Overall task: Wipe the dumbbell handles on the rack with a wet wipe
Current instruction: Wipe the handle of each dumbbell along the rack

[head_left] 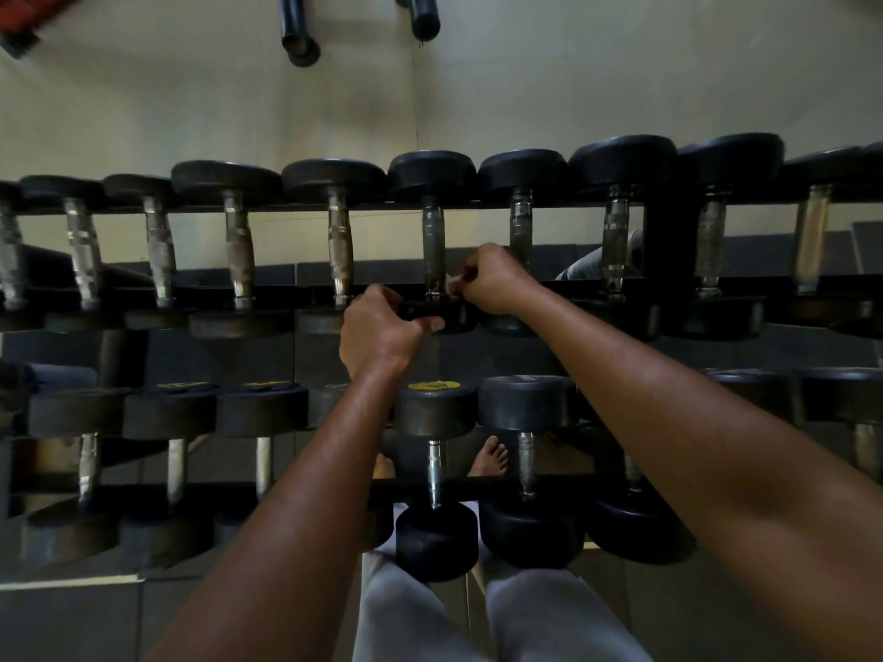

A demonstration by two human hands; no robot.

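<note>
Gym rack (pixel 267 489), yellow label (pixel 434 385) unreadable atop dumbbell (pixel 435 413).

Two-tier rack (pixel 664 241) (black), rows of dumbbells (pixel 340 241) across both.

We see black rubber dumbbell heads (pixel 432 176) along both tiers of a black rack (pixel 191 293), their handles (pixel 434 246) silver-grey metal with knurled bands, some dulled brown. A yellow label (pixel 434 385) marks one lower-tier head. A scrap of white wipe (pixel 456 280) shows at the right hand (pixel 492 279). The wall (pixel 573 78) is cream, the trousers (pixel 549 618) light grey.
</note>
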